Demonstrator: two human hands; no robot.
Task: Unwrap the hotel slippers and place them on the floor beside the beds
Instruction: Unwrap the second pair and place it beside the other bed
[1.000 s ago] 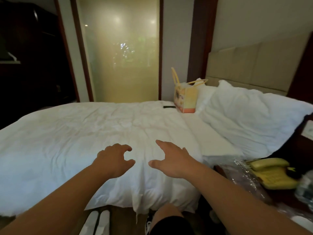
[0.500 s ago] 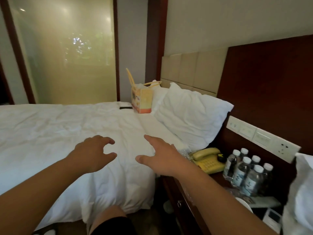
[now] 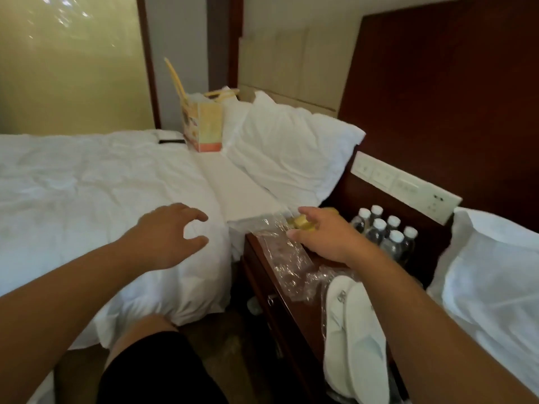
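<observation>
A: Closest in, what lies on the table (image 3: 294, 322)?

B: A pair of white hotel slippers (image 3: 354, 336), stacked side by side at the near end of the dark wooden top, toes pointing toward the wall. Clear plastic wrapping (image 3: 291, 266) lies crumpled just beyond them, touching the toes; I cannot tell whether any of it still covers the pair.

A: And the hands?

B: The right hand (image 3: 323, 239) reaches over the table above that wrapping, fingers spread and loosely curved, gripping nothing. Its fingertips are beside a yellow telephone (image 3: 303, 223), mostly hidden behind it. The left hand (image 3: 169, 234) hovers over the edge of the white duvet (image 3: 87, 199), thumb and fingers curled apart, empty as well.

A: Further back on the table?

B: A cluster of water bottles (image 3: 385, 231) with white caps stands upright near the wall, below a cream switch panel (image 3: 405, 186).

A: On the bed?

B: A white pillow (image 3: 291, 150) leans at the headboard, and beyond it an orange-and-yellow paper bag (image 3: 204, 126) stands upright with a small dark object (image 3: 172, 141) next to it. A second bed's pillow (image 3: 495, 272) shows at the right.
</observation>
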